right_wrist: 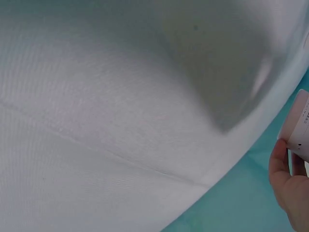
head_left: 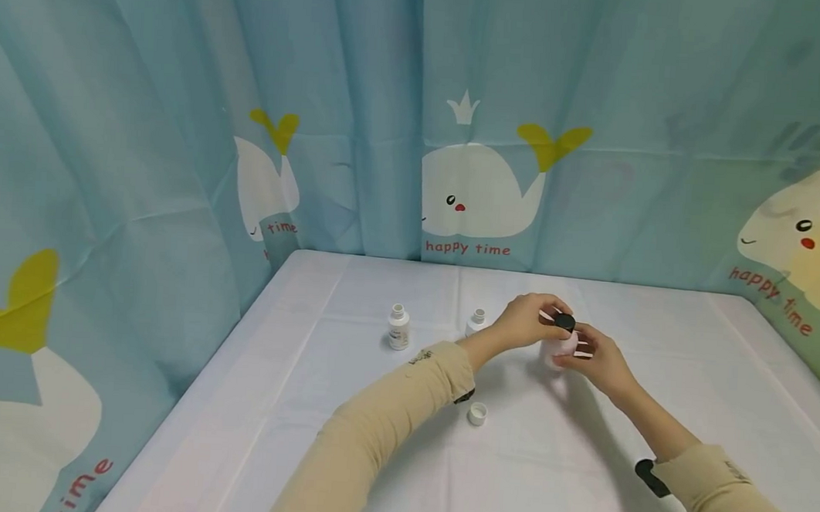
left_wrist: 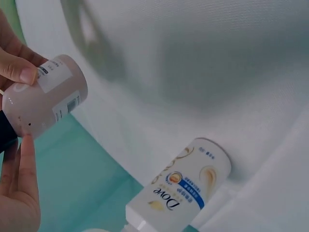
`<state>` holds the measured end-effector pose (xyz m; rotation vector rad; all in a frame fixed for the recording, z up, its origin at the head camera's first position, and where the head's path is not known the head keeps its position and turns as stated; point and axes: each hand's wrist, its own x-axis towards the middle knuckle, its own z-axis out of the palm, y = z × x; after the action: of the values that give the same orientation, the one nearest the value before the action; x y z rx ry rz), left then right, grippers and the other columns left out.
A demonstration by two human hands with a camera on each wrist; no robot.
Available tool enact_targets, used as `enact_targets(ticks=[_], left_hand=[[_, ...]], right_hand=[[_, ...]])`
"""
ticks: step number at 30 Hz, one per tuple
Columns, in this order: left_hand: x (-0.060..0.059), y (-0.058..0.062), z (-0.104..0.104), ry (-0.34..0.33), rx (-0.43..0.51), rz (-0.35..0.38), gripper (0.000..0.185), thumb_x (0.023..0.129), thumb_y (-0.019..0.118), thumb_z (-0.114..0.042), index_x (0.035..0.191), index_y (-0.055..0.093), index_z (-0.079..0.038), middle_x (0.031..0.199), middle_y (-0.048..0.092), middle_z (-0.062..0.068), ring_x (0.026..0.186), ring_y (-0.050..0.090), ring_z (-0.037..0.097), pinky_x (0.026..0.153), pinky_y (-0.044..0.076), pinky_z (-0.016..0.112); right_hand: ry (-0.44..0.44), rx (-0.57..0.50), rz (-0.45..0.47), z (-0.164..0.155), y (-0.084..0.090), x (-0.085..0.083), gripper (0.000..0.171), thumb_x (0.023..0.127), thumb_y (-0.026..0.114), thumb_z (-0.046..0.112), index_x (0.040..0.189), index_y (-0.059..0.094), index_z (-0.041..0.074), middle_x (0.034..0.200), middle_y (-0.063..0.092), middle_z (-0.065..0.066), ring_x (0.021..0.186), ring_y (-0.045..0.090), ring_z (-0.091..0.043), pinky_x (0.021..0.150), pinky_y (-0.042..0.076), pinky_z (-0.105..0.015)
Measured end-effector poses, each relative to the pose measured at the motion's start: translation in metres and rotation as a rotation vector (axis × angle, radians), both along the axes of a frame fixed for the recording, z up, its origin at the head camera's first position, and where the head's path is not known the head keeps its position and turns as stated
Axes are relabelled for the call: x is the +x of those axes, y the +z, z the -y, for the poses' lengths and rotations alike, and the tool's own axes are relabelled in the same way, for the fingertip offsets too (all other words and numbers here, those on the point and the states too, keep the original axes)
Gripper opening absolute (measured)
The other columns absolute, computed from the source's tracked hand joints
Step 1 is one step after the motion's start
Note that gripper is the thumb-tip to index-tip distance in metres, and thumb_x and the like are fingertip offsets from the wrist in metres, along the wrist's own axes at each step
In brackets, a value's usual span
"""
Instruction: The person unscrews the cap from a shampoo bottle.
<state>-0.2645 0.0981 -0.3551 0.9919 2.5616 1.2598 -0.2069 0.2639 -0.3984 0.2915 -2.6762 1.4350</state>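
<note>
Both hands meet at a pale pink bottle (head_left: 560, 350) with a black cap (head_left: 565, 322), at the right of the table. My left hand (head_left: 526, 322) pinches the cap from above between fingers and thumb. My right hand (head_left: 602, 364) grips the bottle's body from the right side, thumb across its front. White labels with small print show on the pink bottle (left_wrist: 46, 96) in the left wrist view. Only a slice of the pink bottle (right_wrist: 297, 128) enters the right wrist view, with fingertips against it.
A white bottle (head_left: 398, 329) with an uncovered neck stands to the left. Another white bottle (head_left: 477, 321), partly behind the left forearm, is a Dove bottle (left_wrist: 181, 186) in the left wrist view. A white cap (head_left: 477, 413) lies nearer me on the white-covered table (head_left: 289, 435). A whale-print curtain (head_left: 362, 114) hangs behind.
</note>
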Motion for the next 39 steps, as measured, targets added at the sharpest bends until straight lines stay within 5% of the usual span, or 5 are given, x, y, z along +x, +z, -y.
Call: enact_targets(ticks=[9, 17, 39], left_hand=[[0.005, 0.009, 0.013, -0.030, 0.038, 0.039, 0.030, 0.086, 0.069, -0.015, 0.115, 0.064, -0.013, 0.107, 0.068, 0.004, 0.092, 0.068, 0.010, 0.074, 0.048, 0.007], [0.013, 0.023, 0.025, -0.044, 0.168, 0.094, 0.031, 0.088, 0.067, -0.014, 0.118, 0.062, -0.009, 0.111, 0.065, 0.009, 0.091, 0.069, 0.015, 0.072, 0.051, 0.009], [0.038, 0.043, 0.064, 0.018, 0.373, 0.150, 0.034, 0.088, 0.066, -0.012, 0.121, 0.062, -0.010, 0.116, 0.064, 0.009, 0.092, 0.069, 0.016, 0.080, 0.054, 0.018]], right_hand=[[0.012, 0.010, -0.032, 0.011, 0.012, 0.012, 0.056, 0.083, 0.071, 0.007, 0.131, 0.045, -0.008, 0.117, 0.056, -0.030, 0.085, 0.052, 0.013, 0.071, 0.051, -0.012], [-0.024, 0.020, -0.121, 0.018, 0.029, 0.019, 0.052, 0.083, 0.071, 0.006, 0.128, 0.049, -0.007, 0.111, 0.057, -0.025, 0.083, 0.050, 0.016, 0.072, 0.048, -0.007], [0.015, -0.007, -0.220, 0.048, 0.058, 0.035, 0.054, 0.080, 0.074, 0.005, 0.128, 0.051, -0.004, 0.116, 0.058, -0.019, 0.092, 0.047, 0.013, 0.078, 0.042, -0.002]])
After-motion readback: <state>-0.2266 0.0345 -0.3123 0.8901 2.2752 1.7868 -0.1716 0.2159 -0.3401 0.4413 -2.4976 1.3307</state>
